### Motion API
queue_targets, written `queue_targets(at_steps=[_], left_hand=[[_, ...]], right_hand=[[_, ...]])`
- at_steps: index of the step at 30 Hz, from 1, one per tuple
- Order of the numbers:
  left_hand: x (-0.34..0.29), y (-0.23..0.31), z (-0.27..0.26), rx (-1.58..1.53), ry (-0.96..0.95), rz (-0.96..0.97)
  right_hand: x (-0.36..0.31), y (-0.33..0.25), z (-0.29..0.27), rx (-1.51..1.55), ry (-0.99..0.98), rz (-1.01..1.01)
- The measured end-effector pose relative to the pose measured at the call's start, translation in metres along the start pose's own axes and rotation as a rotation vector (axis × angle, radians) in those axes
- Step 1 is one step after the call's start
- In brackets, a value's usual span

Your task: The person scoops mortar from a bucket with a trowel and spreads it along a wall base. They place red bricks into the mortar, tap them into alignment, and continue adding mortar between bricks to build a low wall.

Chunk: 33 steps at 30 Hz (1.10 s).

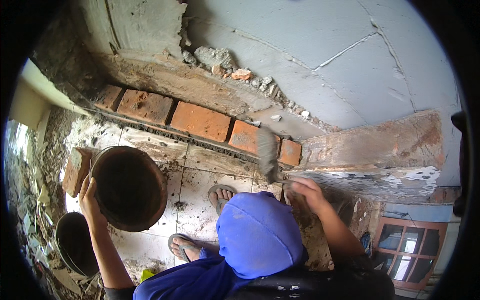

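My left hand (94,202) is closed on the rim of a round, dark bucket (161,192), tilted so its dark inside faces up. A loose orange brick (75,172) stands just beyond that hand. In my right hand (311,194) is a trowel (268,156), its blade coated grey and slightly blurred. The blade overlaps the right part of a row of orange bricks (200,121) bedded in dark mortar (195,141) along the wall base; whether it touches them I cannot tell. Small dark gaps separate the bricks.
A second dark bucket (76,244) stands at the lower left, beside rubble (37,220). Mortar specks dot the white floor tiles (200,176). My bent leg in blue cloth (260,235) fills the lower middle. Broken plaster chunks (215,57) lie along the grey wall (305,40).
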State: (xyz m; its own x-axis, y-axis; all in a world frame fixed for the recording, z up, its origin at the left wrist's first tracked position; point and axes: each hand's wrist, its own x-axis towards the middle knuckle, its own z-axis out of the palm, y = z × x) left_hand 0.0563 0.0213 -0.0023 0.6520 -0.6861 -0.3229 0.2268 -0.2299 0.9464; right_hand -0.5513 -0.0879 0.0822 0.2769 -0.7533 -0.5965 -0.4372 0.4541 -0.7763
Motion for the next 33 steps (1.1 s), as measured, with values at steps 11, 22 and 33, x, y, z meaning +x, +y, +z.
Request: queue_targets(at_steps=[11,22,33], left_hand=[[0.010,-0.010,-0.029,-0.180,-0.004,-0.089],[0.001,-0.027,-0.054,-0.240,0.205,-0.135],[0.010,-0.035,-0.069,-0.254,0.201,-0.145]], right_hand=[[-0.018,0.038,-0.011,0.474,0.547,0.298],[0.023,0.090,0.014,-0.044,0.722,0.223],[0.068,0.096,0.028,-0.051,0.908,0.198]])
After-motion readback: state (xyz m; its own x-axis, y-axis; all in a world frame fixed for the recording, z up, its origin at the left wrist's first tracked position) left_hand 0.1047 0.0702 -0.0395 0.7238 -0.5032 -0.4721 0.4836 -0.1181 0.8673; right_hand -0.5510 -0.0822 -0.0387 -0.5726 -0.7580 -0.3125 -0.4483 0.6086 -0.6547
